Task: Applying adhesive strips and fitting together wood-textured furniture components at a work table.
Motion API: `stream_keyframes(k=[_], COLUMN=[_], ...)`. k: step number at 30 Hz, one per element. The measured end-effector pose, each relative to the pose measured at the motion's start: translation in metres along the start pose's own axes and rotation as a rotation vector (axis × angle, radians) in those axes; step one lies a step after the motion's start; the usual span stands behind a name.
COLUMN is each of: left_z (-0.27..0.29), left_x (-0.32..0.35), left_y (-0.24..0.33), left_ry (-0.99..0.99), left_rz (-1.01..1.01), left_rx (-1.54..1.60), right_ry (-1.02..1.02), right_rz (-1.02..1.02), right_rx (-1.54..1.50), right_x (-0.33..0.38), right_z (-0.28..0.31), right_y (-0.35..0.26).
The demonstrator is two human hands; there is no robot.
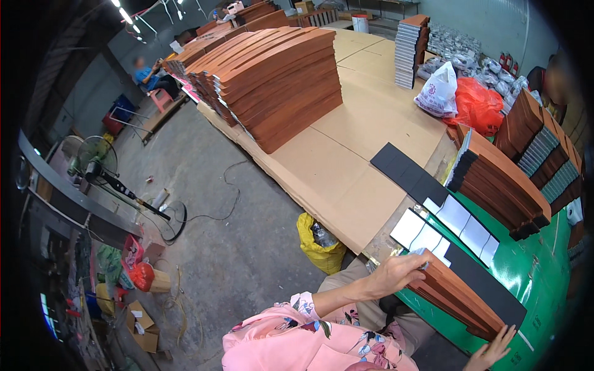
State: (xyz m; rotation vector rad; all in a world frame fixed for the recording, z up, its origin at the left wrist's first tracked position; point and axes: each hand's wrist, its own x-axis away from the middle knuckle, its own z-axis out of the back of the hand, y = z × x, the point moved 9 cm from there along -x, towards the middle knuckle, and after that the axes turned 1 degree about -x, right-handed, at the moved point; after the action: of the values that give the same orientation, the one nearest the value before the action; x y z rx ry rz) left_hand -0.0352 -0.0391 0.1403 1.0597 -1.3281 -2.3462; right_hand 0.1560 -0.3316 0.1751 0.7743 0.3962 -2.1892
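A small stack of brown wood-grain boards (455,297) lies at the near edge of the green tabletop. My left hand (399,272) is closed round its left end, thumb on top. At the stack's right end, my right hand (492,351) has its fingers stretched out and spread, the tips touching the corner. Just beyond the stack is a black strip (486,287) with white rectangular sheets (421,235) at its left end. Farther off lies a second black strip (402,167), with white sheets (464,229) along its right part.
Brown board stacks stand at the right (501,179) and on the cardboard-covered table (365,130), with a large pile (278,80) there. Beyond are a white plastic bag (438,93) and red bag (479,105). A yellow sack (318,247) and standing fan (99,167) are on the floor.
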Motion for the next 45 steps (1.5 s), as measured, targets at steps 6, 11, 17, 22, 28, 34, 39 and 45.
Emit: stream_keyframes(k=[6, 11, 17, 22, 28, 34, 39, 45], left_z=[-0.004, -0.003, 0.008, 0.003, -0.008, 0.008, 0.017, 0.056], left_x=[0.007, 0.016, 0.009, 0.002, 0.008, 0.013, 0.005, 0.014], left_y=[-0.003, -0.006, -0.008, -0.023, -0.023, -0.030, -0.044, -0.057], left_ry=[-0.069, -0.054, -0.097, -0.135, -0.129, -0.081, -0.007, 0.048], left_rz=[0.051, 0.068, 0.046, 0.113, 0.048, 0.042, 0.074, 0.213], left_rx=[-0.005, 0.066, -0.043, -0.004, 0.057, 0.156, 0.196, 0.032], right_ry=[-0.112, -0.037, 0.018, 0.032, -0.152, -0.660, -0.758, -0.843], right_rz=[-0.009, -0.147, -0.424, -0.137, 0.048, 0.260, 0.579, 0.542], right_rx=[-0.063, -0.297, -0.446, -0.469, -0.566, -0.701, -0.542, -0.498], right_x=[0.001, -0.005, -0.012, -0.075, -0.139, -0.172, -0.178, -0.177], right_z=[-0.002, 0.020, 0.011, 0.004, -0.009, -0.107, -0.214, -0.311], right_y=[-0.003, -0.004, 0.043, 0.002, -0.060, -0.148, -0.217, -0.262])
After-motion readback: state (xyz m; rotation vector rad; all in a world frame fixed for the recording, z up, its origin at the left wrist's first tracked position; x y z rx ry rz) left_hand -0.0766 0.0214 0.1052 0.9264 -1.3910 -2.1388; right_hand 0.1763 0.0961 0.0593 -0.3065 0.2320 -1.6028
